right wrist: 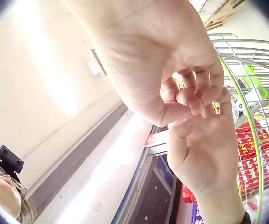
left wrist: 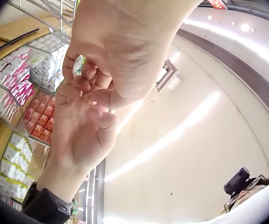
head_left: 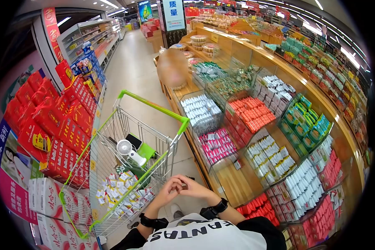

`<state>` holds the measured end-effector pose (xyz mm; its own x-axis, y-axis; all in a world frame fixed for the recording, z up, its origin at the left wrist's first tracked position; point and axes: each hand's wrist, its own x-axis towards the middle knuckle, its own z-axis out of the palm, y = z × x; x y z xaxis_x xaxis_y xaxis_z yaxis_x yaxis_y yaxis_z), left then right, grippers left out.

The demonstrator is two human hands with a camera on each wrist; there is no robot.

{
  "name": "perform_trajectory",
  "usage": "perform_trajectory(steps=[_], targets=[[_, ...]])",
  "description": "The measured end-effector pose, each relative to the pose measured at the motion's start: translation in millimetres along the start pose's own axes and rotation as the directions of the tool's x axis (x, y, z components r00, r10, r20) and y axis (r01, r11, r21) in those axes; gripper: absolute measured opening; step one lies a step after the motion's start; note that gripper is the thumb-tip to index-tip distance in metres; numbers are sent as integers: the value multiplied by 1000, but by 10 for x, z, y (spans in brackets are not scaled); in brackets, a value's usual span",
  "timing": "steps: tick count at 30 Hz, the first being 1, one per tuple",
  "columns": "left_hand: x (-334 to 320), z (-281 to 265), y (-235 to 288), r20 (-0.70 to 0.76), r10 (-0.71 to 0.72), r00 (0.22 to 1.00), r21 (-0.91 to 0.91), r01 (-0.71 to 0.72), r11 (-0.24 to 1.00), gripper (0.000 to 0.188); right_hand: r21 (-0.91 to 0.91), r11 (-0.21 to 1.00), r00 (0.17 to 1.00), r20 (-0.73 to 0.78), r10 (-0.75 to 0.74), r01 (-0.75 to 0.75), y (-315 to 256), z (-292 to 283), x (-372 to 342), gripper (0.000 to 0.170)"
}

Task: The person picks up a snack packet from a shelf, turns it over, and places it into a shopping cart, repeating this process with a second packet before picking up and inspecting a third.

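My left hand [head_left: 169, 193] and right hand [head_left: 196, 188] meet in front of the chest in the head view, fingertips touching and fingers loosely bent. Nothing shows between them. From the left wrist, the left palm [left wrist: 130, 51] is close up with the right hand [left wrist: 85, 130] beyond it. The right wrist view has the right palm [right wrist: 158, 56] near, and the left hand [right wrist: 206, 149] behind its fingers. Just ahead and to the left stands a wire shopping cart [head_left: 154, 106] with green trim. Inside lie a small white fan [head_left: 124, 147] and a heap of white-and-yellow packets [head_left: 118, 187].
Wooden display bins along the right hold wrapped packets, among them orange ones [head_left: 252, 113] and pink ones [head_left: 216, 145]. Red gift boxes [head_left: 66, 125] are stacked at the left. A tiled aisle [head_left: 127, 62] runs forward past a blurred round shape [head_left: 172, 66] by the bins.
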<state>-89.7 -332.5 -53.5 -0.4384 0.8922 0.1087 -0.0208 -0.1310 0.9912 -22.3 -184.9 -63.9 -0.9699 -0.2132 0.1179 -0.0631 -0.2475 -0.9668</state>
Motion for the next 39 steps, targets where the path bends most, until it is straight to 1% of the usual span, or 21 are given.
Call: perform_trajectory(steps=[2, 5, 7, 8, 10, 14, 16, 17, 18, 19, 20, 22, 24, 26, 28, 31, 34, 36, 37, 39], targets=[[47, 132, 19, 6, -18, 1000, -24, 19, 1000, 32, -12, 1000, 1000, -25, -9, 8, -1, -49, -126, 50], [107, 255, -92, 62, -52, 997, -48, 55, 997, 30, -8, 1000, 996, -85, -19, 19, 3, -128, -315, 48], [157, 380, -137, 103, -74, 992, -57, 81, 995, 30, -86, 995, 991, -123, -58, 48, -29, -198, -462, 46], [189, 450, -159, 116, -72, 991, -35, 77, 996, 30, -84, 995, 988, -140, -60, 48, -15, -237, -546, 46], [266, 597, -176, 147, -76, 986, -13, 79, 997, 31, -151, 987, 980, -186, -74, 46, 17, -322, -708, 43], [436, 870, -172, 248, -64, 967, 11, 63, 998, 32, -157, 986, 965, -244, -95, 58, -136, -411, -1020, 43], [527, 991, -172, 293, -49, 955, 22, 45, 999, 31, -94, 995, 951, -302, -72, 45, -201, -446, -1161, 42], [571, 1045, -160, 310, -54, 949, 20, 50, 999, 27, -97, 994, 945, -318, -76, 47, -214, -474, -1221, 42], [617, 1100, -152, 328, -60, 943, 19, 57, 998, 24, -120, 990, 934, -339, -111, 74, -221, -498, -1279, 43], [665, 1153, -151, 349, -64, 935, 20, 61, 998, 24, -143, 984, 921, -362, -147, 101, -222, -520, -1339, 43], [717, 1200, -149, 377, -66, 924, 11, 67, 998, 23, -144, 984, 910, -385, -155, 107, -205, -554, -1396, 43], [830, 1292, -157, 435, -78, 897, 9, 82, 997, 23, -206, 973, 884, -430, -184, 102, -154, -615, -1504, 43], [972, 1438, -208, 496, -43, 867, -1, 50, 999, 33, -168, 977, 836, -512, -200, 131, -255, -622, -1657, 44], [1067, 1498, -235, 542, -47, 839, -16, 67, 998, 33, -137, 978, 805, -556, -207, 156, -324, -642, -1734, 44], [1164, 1545, -259, 582, -44, 812, -34, 78, 996, 33, -147, 976, 772, -598, -216, 159, -352, -670, -1799, 44], [1338, 1634, -266, 655, -55, 753, 0, 73, 997, 32, -163, 974, 740, -633, -228, 161, -422, -705, -1890, 42], [1497, 1751, -228, 702, -71, 709, -14, 114, 993, 30, -211, 965, 692, -673, -261, 158, -501, -761, -1974, 41], [1615, 1806, -221, 725, -61, 686, 9, 80, 997, 31, -258, 954, 660, -691, -295, 156, -498, -857, -1997, 42], [1686, 1813, -276, 733, -24, 680, -14, 49, 999, 28, -297, 943, 646, -693, -320, 148, -504, -898, -2000, 43], [1815, 1841, -270, 753, -35, 657, -13, 68, 998, 29, -300, 946, 611, -728, -311, 124, -566, -929, -1990, 43]])
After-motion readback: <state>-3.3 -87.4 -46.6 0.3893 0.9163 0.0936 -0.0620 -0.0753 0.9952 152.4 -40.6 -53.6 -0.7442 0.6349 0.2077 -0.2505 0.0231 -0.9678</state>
